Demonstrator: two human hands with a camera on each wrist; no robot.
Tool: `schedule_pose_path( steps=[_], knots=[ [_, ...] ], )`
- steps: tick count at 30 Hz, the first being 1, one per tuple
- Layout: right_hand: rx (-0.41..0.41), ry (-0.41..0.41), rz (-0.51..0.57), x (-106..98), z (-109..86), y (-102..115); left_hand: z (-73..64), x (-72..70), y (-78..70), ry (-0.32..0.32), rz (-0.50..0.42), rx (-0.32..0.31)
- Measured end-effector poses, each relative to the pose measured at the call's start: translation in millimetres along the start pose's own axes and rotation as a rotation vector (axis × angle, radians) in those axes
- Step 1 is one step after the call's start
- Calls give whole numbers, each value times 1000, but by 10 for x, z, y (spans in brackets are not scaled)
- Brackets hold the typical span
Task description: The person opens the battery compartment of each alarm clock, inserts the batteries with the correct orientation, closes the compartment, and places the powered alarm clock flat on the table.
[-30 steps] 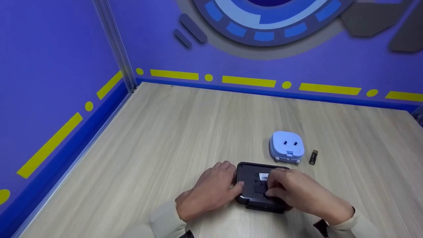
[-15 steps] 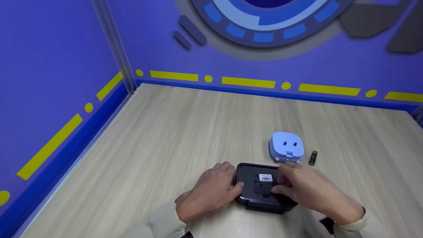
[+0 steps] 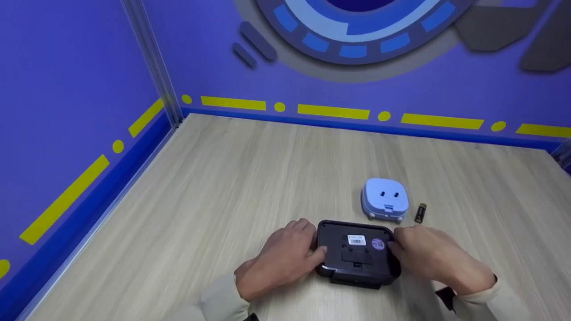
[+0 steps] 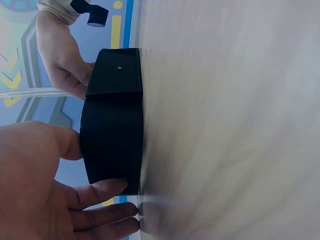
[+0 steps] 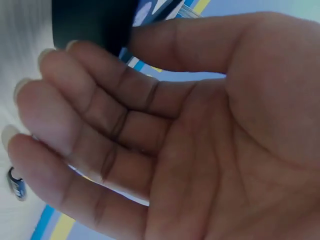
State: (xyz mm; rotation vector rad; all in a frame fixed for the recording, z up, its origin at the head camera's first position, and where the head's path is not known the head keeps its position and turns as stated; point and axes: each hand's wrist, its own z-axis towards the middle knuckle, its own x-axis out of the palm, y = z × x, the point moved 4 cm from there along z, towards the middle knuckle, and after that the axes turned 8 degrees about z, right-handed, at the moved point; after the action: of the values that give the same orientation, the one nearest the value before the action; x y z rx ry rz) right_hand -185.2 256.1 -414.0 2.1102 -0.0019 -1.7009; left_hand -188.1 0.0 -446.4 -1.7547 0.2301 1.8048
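A black rounded-rectangular device (image 3: 357,232) lies back side up on the table, showing a white barcode label, a round purple sticker and a small battery cover (image 3: 354,257) seated in its back. My left hand (image 3: 283,256) holds its left end. In the left wrist view the thumb lies on the top edge of the device (image 4: 112,140) and the index finger on its side, other fingertips at the tabletop. My right hand (image 3: 430,254) grips the right end, thumb on the rim. In the right wrist view, its bent fingers (image 5: 55,110) are beside the device (image 5: 90,22).
A light blue rounded device (image 3: 385,199) with two black knobs sits just behind the black one. To its right lies a small battery (image 3: 420,213), black with a gold end. Purple-blue panels (image 3: 330,89) border the wooden table (image 3: 232,178) at the back and left.
My right hand has moved right from the battery cover to the device's right edge, uncovering the label and purple sticker. My left hand stays on the left end.
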Motion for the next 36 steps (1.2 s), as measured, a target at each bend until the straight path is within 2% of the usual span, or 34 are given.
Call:
schedule_pose_path(
  steps=[5,13,16,19,26,32,34,36],
  knots=[
    [54,86,149,42,34,-54,-15,3,6,-15,-18,-6],
    [152,194,583,244,-48,-222,0,35,33,5,-31,-31],
    [159,223,669,328,-87,-302,4,32,38,-11,-27,-25],
    [124,230,714,375,-103,-362,7,18,46,-47,-37,-28],
    [40,243,770,385,-81,-425,22,-9,82,-89,-209,-115],
    [15,249,799,358,-47,-444,33,6,119,-42,-310,-171],
    [4,245,826,356,-34,-450,35,21,122,2,-398,-190],
    [-10,235,847,355,-26,-456,34,35,115,38,-555,-208]
  ],
)
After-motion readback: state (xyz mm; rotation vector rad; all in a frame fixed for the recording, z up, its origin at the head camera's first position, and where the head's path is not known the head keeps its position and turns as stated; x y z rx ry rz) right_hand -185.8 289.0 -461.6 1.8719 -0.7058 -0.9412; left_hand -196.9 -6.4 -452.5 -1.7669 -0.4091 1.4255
